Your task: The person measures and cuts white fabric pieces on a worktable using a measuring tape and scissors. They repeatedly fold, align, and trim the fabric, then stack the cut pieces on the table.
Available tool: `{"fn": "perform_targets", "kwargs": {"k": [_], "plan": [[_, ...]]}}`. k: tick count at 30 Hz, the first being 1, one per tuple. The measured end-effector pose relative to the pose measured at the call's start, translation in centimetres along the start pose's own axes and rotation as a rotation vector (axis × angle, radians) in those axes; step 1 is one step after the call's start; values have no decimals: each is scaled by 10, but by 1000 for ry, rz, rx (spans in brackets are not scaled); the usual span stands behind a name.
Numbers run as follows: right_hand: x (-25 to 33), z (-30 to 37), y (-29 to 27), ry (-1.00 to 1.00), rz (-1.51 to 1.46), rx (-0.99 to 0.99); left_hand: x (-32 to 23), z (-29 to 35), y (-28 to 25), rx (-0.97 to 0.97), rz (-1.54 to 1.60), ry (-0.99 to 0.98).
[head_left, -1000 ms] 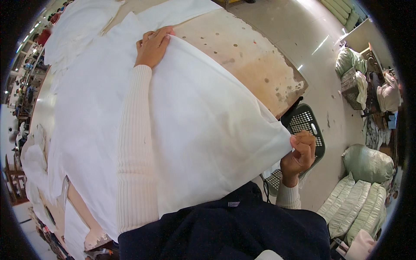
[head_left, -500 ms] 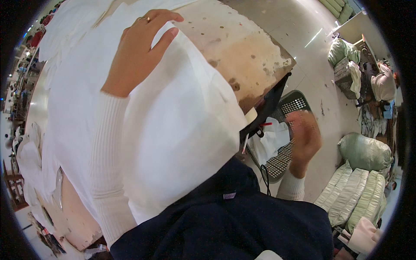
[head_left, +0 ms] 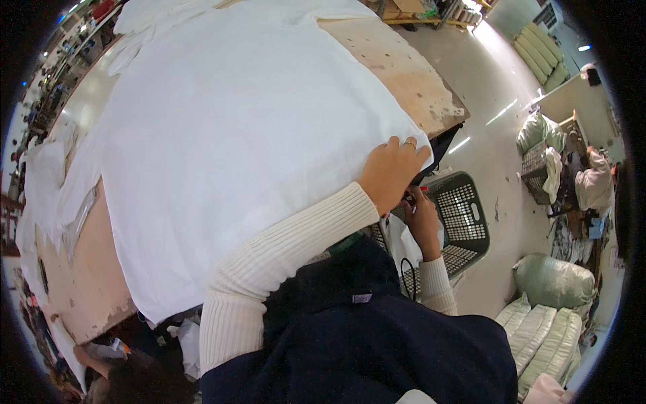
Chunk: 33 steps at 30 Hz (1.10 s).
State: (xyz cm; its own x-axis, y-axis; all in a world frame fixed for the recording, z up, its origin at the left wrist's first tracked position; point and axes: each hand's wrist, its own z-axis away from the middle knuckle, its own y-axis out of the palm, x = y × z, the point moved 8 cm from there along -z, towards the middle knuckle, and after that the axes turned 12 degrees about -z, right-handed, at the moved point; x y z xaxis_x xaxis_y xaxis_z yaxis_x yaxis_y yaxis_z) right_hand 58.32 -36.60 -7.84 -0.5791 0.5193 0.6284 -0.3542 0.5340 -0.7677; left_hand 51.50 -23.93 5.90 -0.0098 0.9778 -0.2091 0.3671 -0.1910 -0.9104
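Note:
A white long-sleeved garment (head_left: 256,128) lies spread over the worktable, its body smoothed out toward me. At its right edge, by the table's near right corner, my left hand (head_left: 393,174) is bent over the cloth and grips it; the thumb is hidden. Just below, past the table edge, my right hand (head_left: 424,225) is closed with its fingers drawn together. A small dark thing with a bit of red shows at its fingertips, too little to name. Below the hands, a dark green plastic basket (head_left: 479,232) holds white cloth (head_left: 402,244).
The worn wooden tabletop (head_left: 397,64) shows beyond the garment. More white cloth (head_left: 44,178) lies at the left. Another person's arm (head_left: 94,360) is at lower left. Wrapped pale green bundles (head_left: 548,337) and a filled basket (head_left: 535,168) stand on the floor to the right.
My left hand has moved from the far side of the cloth to its near right edge. The garment now lies flatter and wider. My right hand has come in to the table edge and closed.

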Motion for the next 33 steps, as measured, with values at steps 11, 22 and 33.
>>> {"fn": "perform_targets", "kwargs": {"k": [11,22,33], "plan": [[28,-8,-126,-139,-1298,-255,94,147,-129,-293,248,-532],[132,-50,-45,14,-2150,236,84,147,-101,-121,-374,-511],[219,-69,-38,-313,-657,243,95,155,-86,-414,52,-516]]}}
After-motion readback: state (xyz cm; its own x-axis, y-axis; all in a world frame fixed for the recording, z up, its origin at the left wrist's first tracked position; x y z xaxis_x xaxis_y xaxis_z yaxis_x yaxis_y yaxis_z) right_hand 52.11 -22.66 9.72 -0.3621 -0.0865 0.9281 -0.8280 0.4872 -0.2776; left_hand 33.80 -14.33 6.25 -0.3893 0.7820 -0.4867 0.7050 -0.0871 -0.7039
